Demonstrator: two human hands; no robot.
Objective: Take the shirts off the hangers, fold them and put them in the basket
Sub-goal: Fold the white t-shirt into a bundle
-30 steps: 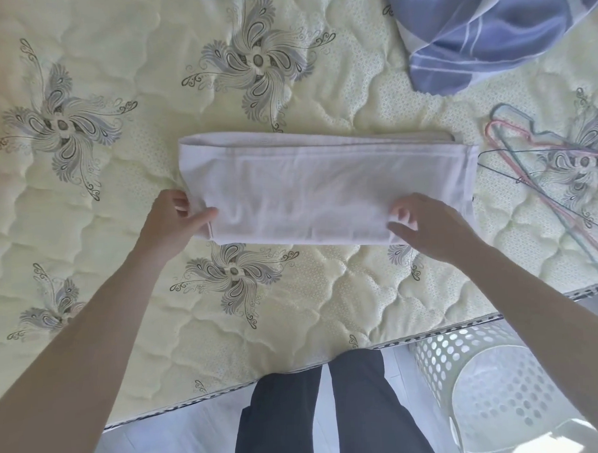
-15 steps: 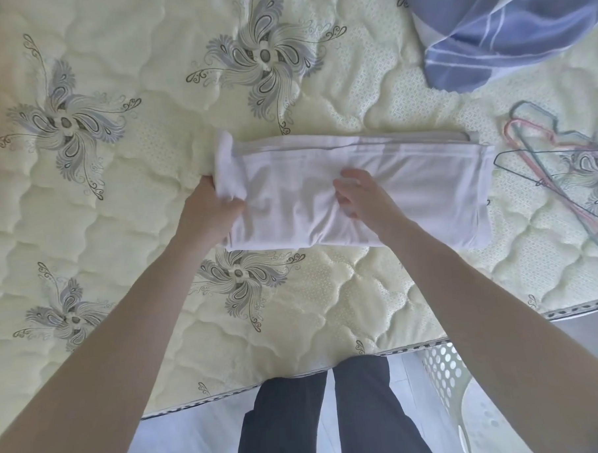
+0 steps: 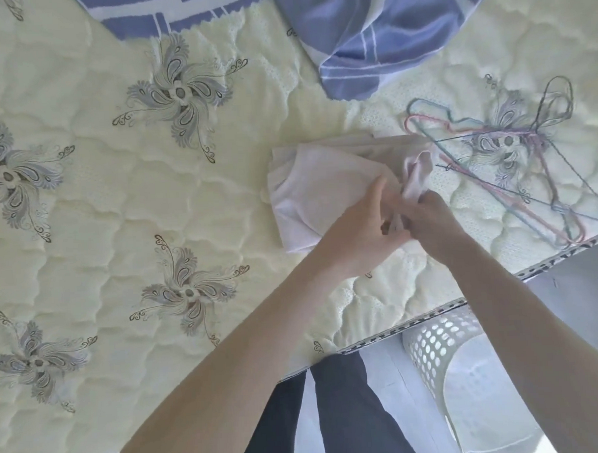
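Note:
A white shirt [image 3: 326, 184], folded into a compact bundle, lies on the mattress near its front right edge. My left hand [image 3: 363, 233] grips the bundle's near right side. My right hand [image 3: 431, 220] holds the same end, pinching a raised flap of white cloth. The two hands touch each other over the fabric. A white perforated basket [image 3: 443, 350] stands on the floor below the mattress edge, partly hidden by my right arm. Several bare wire hangers [image 3: 514, 169] lie tangled on the mattress, right of the shirt.
A blue garment with white stripes [image 3: 378, 34] is spread at the far side of the quilted, flower-patterned mattress [image 3: 119, 217]. The mattress edge runs diagonally at lower right. My dark trouser legs [image 3: 333, 413] stand beside the basket.
My left hand carried the shirt's left end over to the right, folding the long strip in half. My right hand shifted to the right end. The view swung left.

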